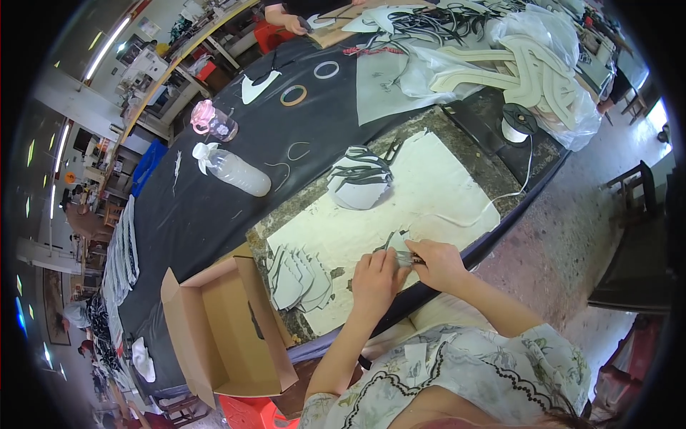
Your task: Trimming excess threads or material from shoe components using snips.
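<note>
Close to the near edge of the white work sheet (443, 189), my two hands meet. The fingers of my left hand (375, 280) are closed around a small pale piece with a dark strip (397, 239). My right hand (437, 264) is pinched against it; a bit of metal and something dark show at its fingertips, too small to name. Beyond my hands sits a stack of pale pieces with dark strips (359, 182). To the left, several pale cut pieces (299, 279) lie overlapped. A white cord (464, 223) crosses the sheet on the right.
An open cardboard box (232, 332) stands at the left. Farther off are a cloudy plastic bottle (232, 170), a pink-lidded jug (214, 120) and tape rolls (293, 95). A thread spool (516, 125) and bagged cream parts (532, 75) lie far right. Another person's hand (294, 25) is across the table.
</note>
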A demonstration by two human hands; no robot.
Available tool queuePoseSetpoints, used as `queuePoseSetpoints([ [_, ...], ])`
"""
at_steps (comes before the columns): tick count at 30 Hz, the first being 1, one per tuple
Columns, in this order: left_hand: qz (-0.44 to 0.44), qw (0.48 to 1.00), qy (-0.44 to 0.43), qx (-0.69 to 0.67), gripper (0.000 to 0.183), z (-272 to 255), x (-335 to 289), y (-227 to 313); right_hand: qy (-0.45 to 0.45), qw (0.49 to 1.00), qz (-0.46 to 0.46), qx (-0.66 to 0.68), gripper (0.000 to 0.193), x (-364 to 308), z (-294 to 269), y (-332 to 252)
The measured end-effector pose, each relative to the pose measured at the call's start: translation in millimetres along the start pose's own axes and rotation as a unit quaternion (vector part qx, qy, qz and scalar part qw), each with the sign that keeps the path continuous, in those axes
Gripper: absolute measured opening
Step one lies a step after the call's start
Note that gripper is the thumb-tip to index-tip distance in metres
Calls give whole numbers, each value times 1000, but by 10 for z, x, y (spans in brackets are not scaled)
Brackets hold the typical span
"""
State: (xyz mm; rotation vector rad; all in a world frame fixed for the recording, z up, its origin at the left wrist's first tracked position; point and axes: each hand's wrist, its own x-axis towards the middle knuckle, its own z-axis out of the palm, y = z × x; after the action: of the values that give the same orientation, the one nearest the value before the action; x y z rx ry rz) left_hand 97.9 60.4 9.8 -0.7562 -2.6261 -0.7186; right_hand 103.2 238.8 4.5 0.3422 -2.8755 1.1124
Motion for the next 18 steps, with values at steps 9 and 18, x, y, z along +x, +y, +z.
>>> queuePoseSetpoints([
  [9,-39,991,121,-45,16,-107,-157,-142,-53,998,8,23,34,0,17,-8],
  [18,-134,962,76,225,32,-810,-1064,-739,151,978,-84,112,17,632,-715,126],
])
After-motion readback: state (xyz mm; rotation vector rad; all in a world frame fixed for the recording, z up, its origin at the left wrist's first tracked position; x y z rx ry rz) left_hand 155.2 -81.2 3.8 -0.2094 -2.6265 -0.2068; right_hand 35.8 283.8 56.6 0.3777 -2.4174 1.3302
